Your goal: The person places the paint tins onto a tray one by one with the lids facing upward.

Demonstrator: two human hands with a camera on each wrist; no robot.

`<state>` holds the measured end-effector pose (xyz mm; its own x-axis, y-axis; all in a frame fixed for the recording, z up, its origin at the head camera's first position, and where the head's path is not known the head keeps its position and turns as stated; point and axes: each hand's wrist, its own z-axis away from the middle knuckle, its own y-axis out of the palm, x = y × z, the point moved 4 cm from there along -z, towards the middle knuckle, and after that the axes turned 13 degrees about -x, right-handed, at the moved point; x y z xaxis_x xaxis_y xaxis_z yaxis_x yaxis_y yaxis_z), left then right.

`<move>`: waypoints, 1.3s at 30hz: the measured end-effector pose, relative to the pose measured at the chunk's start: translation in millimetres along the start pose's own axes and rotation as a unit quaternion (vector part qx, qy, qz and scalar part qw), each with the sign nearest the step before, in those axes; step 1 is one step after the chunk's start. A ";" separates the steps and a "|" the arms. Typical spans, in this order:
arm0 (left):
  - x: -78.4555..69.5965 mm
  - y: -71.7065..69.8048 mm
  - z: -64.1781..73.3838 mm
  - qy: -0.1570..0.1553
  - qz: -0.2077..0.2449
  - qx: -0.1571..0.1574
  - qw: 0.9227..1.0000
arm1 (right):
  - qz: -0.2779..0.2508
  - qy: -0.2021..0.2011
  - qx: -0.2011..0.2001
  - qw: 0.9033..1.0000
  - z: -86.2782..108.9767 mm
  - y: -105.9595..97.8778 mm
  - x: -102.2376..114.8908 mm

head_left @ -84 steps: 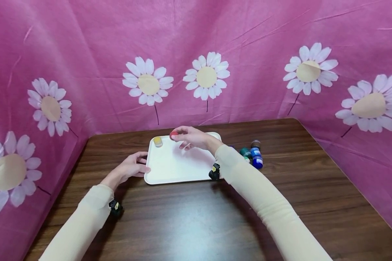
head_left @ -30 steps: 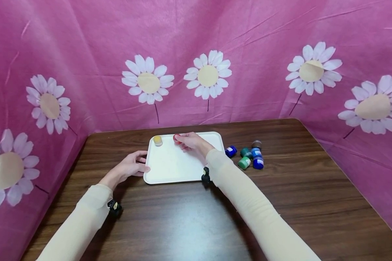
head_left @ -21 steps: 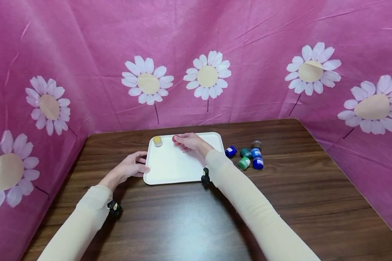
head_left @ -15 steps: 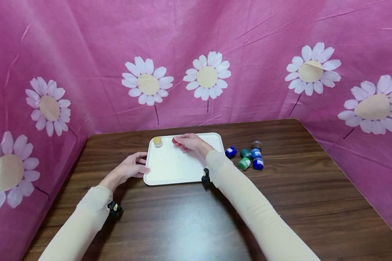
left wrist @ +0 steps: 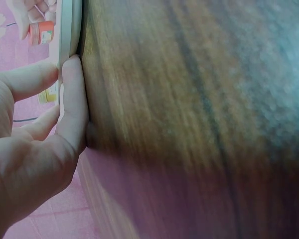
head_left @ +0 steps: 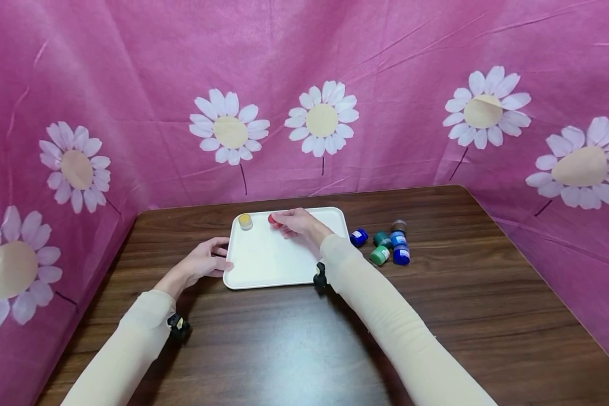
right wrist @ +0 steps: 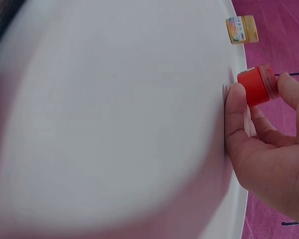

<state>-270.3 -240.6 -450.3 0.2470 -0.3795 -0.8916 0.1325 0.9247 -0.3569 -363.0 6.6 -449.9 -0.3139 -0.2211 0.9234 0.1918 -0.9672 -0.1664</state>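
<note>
Tray is what I steer by: the left hand pinches its left rim, and I'd want that hold firm but light, so nothing skids. In the tray's far left corner stands the yellow jar, lid up. Right of that, at the tray's far side, the right hand has the red jar between thumb and fingers, spread only as wide as the jar. Whether its base touches the tray I cannot tell (the fingers crowd my view). It looks slightly tipped; to seat it well, I'd level it and loosen the fingers evenly, lest they drag it.

Left of the tray, the edge of the table is well off. Behind the tray, only a narrow strip of wood runs to the pink curtain, so I'd not push back. I judge the tray's middle and near side roomy enough for the hand. Just beyond its right rim sits a blue jar, and farther right a cluster of jars; I'd lift over those, not sweep.
</note>
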 end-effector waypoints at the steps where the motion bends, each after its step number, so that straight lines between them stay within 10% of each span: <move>1: 0.1 0.2 0.2 0.000 0.000 0.000 1.000 | -0.003 0.001 -0.001 1.000 0.4 0.0 -0.4; 39: 0.6 -0.1 -1.3 0.000 0.002 0.001 1.000 | 0.003 0.003 -0.013 1.000 2.5 2.5 1.1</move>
<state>-271.4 -240.9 -451.2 0.2483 -0.3767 -0.8924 0.1337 0.9258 -0.3535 -360.6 4.2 -448.5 -0.3183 -0.2269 0.9205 0.1691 -0.9690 -0.1804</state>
